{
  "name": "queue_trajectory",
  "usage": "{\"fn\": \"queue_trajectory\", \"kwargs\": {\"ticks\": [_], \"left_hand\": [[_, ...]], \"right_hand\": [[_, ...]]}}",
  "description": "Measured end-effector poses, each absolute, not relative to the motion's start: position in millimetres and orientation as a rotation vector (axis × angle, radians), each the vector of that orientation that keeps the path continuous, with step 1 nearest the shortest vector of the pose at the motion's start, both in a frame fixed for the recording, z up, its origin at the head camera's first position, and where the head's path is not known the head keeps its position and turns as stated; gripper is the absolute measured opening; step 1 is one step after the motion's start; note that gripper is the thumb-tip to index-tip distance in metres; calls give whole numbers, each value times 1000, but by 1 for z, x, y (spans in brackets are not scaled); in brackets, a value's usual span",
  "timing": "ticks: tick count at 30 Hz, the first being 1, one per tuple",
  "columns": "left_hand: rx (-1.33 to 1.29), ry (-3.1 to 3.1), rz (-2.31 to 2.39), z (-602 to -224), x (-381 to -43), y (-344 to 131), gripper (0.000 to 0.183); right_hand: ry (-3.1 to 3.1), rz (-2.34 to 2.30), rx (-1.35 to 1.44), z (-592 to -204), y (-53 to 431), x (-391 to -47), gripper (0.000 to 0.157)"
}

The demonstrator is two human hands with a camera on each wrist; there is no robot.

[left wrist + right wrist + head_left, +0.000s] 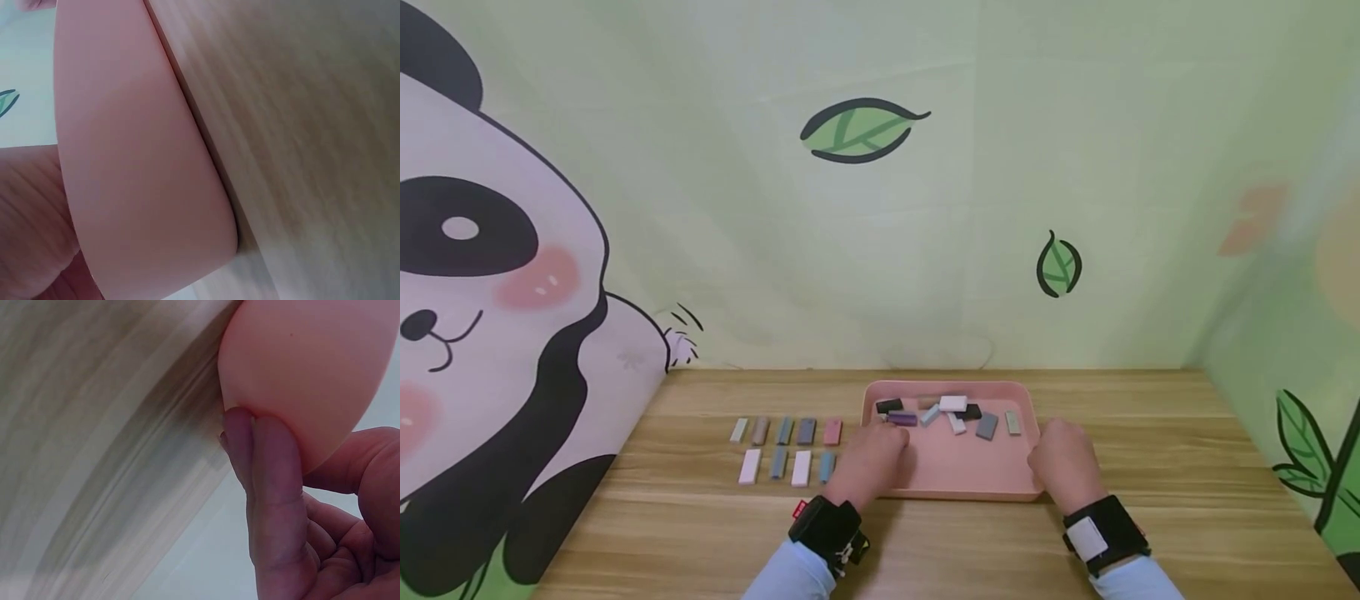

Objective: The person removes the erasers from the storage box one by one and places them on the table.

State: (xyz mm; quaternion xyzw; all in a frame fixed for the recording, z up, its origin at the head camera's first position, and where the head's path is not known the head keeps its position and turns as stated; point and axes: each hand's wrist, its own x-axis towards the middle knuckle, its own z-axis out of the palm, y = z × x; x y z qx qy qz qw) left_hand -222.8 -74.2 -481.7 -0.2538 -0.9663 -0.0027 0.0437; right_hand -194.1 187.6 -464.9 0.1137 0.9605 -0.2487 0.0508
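My left hand (874, 454) reaches over the front left part of the pink tray (962, 475), its knuckles up and its fingertips hidden from above. Close by its fingers lies a purple block (901, 419). In the left wrist view the tray's outer wall (137, 162) covers most of that hand; I cannot tell what its fingers hold. At the tray's right side, my right hand (1066, 462) grips the rim. The right wrist view shows its fingers (275, 462) against the outside of the wall, with the thumb over the rim.
Several small blocks, among them a white block (953, 403) and a grey block (987, 427), lie loose in the tray's back half. Left of it, two rows of blocks, including a pink block (832, 432), lie on the wooden table (715, 533). A printed curtain (925, 275) stands behind.
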Motion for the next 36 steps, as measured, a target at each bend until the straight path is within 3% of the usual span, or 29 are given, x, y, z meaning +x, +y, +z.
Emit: {"fn": "queue_trajectory", "kwargs": {"ticks": [17, 23, 27, 36], "left_hand": [[-854, -2964, -360, -478, -215, -83, 7], [-879, -2904, -489, -464, -210, -94, 19], [-781, -2880, -534, -450, -206, -107, 29], [-409, -2813, -681, -434, -202, -165, 30]], "right_hand": [[2893, -771, 355, -466, 187, -195, 12], [2892, -764, 362, -466, 186, -194, 12], [2862, -760, 389, -465, 186, -194, 13], [2869, -736, 376, -464, 185, -194, 13]]}}
